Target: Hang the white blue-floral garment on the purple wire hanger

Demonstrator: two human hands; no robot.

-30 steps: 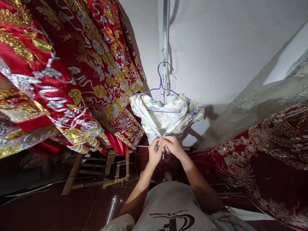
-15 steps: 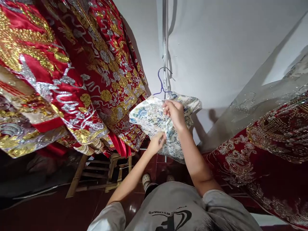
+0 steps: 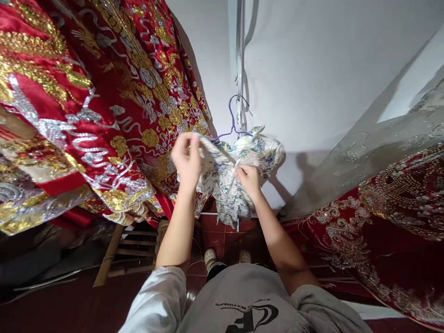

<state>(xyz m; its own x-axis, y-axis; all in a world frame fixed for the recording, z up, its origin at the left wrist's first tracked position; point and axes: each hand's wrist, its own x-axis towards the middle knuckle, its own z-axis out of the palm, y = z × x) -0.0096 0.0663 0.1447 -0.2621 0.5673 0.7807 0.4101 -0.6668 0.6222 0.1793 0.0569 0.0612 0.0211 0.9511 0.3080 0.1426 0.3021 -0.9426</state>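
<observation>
The small white garment (image 3: 239, 175) with its blue floral print hangs on a purple wire hanger (image 3: 231, 121), whose hook is caught on a pale vertical rail (image 3: 239, 60) running up the white wall (image 3: 312, 69); the cloth is bunched and rumpled between the person's two hands, with its lower part drooping towards the dark red floor tiles (image 3: 222, 236). The left hand (image 3: 187, 157) is raised at the garment's left edge, its fingers curled closed around a fold of the fabric, which it lifts up and outward; it sits just in front of the red embroidered robe (image 3: 104, 106) hanging at that side (heavy with gold and silver thread). The right hand (image 3: 248, 178) is lower and nearer the garment's middle, fingers pinched tight on a gather of the cloth just beneath the hanger; how much of the fabric lies inside that grip I cannot tell, since the folds hide it. At the far right hangs another dark red beaded garment (image 3: 385, 222), with a sheer pale one (image 3: 364, 152) above it, both well apart from the hands. Below the robe stands a wooden stool (image 3: 138, 249); the person's grey printed shirt (image 3: 243, 300) fills the bottom of the view, and two light shoes (image 3: 225, 256) show on the tiles.
</observation>
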